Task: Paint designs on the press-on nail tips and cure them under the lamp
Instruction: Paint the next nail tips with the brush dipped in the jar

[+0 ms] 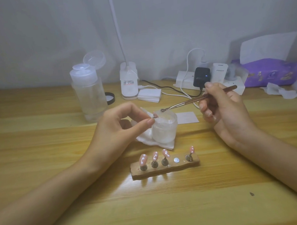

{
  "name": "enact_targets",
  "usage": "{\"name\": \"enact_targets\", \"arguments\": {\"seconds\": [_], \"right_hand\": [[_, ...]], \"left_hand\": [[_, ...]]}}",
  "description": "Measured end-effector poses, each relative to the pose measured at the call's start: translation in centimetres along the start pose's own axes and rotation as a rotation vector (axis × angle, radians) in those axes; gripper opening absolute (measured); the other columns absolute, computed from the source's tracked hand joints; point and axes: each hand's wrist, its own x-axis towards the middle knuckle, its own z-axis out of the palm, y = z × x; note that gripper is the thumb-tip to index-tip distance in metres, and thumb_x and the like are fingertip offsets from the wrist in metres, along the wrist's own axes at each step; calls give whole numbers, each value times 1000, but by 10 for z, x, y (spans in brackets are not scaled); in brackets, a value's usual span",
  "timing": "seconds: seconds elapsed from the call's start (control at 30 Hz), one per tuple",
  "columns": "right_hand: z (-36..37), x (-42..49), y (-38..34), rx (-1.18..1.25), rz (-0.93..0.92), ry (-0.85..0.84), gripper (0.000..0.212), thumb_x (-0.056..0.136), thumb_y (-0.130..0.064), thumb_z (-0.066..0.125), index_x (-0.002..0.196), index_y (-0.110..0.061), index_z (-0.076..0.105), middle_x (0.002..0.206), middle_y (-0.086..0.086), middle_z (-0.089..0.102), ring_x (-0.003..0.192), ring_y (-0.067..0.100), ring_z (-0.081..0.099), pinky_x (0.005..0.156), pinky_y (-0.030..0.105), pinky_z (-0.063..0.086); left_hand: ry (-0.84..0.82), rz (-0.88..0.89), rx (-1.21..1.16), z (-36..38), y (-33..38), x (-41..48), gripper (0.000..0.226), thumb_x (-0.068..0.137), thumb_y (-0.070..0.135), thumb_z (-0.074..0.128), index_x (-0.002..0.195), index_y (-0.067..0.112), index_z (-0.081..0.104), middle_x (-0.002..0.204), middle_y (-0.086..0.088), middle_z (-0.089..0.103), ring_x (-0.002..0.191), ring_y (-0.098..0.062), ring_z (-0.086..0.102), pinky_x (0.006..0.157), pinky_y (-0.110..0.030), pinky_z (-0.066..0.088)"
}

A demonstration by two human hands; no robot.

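My left hand [121,122] pinches a small stand with a pink nail tip [154,115] between thumb and forefinger, just over the frosted jar [164,129]. My right hand [224,108] grips a thin metal brush [194,100] like a pen, its tip at the jar's far rim, close to the held nail. Nearer me a wooden holder [165,167] carries several pink nail tips with white dots on stands, one slot bare with a round magnet [176,160]. The white lamp [129,81] stands at the back with its neck rising out of view.
A clear pump bottle [89,94] with open lid stands back left. A white wipe [154,139] lies under the jar. Cotton pads [149,94], a power strip [208,80] with chargers and cables, a purple tissue pack [271,72] and crumpled tissue [281,92] line the back.
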Motion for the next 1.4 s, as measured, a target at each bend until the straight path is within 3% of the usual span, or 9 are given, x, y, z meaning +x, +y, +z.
{"name": "enact_targets", "arguments": {"seconds": [0.13, 0.4, 0.63, 1.1, 1.23, 1.4], "right_hand": [[2, -1, 5, 20, -6, -38, 25, 101, -27, 52, 79, -18, 46, 51, -2, 57, 40, 7, 43, 39, 14, 33], [3, -3, 8, -16, -6, -84, 28, 99, -26, 55, 74, -20, 45, 52, 0, 58, 41, 9, 44, 40, 15, 34], [3, -2, 7, -2, -16, -70, 27, 102, -25, 51, 77, -19, 44, 52, 0, 58, 41, 8, 45, 38, 13, 30], [3, -3, 11, -43, -18, -67, 28, 101, -24, 53, 74, -20, 46, 50, -2, 56, 44, 8, 48, 40, 14, 31], [2, -2, 9, 40, -60, -70, 28, 102, -23, 50, 76, -18, 44, 50, -1, 56, 41, 8, 46, 39, 15, 31], [1, -2, 13, -17, -68, -96, 28, 101, -22, 52, 75, -18, 44, 51, 2, 58, 42, 10, 47, 39, 16, 33]], "left_hand": [[1, -10, -23, 0, -1, 0, 13, 81, 17, 78, 74, 13, 68, 75, 2, 70, 47, 1, 47, 44, -5, 31], [-4, -15, -38, 0, -1, 0, 15, 79, 23, 79, 74, 14, 68, 66, 12, 66, 44, 0, 42, 43, -6, 31], [-21, 19, -14, -1, 0, 1, 14, 78, 24, 77, 74, 14, 69, 80, -3, 72, 56, -4, 52, 53, -16, 41], [-17, 41, -18, -1, -1, 1, 16, 78, 23, 77, 74, 10, 68, 71, 7, 67, 49, -2, 40, 48, -14, 32], [-12, 47, -5, -1, -1, 0, 17, 78, 25, 77, 75, 11, 68, 71, 9, 67, 50, -10, 36, 48, -18, 31], [-8, 63, 22, -1, -2, 1, 15, 83, 15, 76, 78, 6, 67, 57, 19, 59, 46, -8, 28, 45, -12, 26]]}}
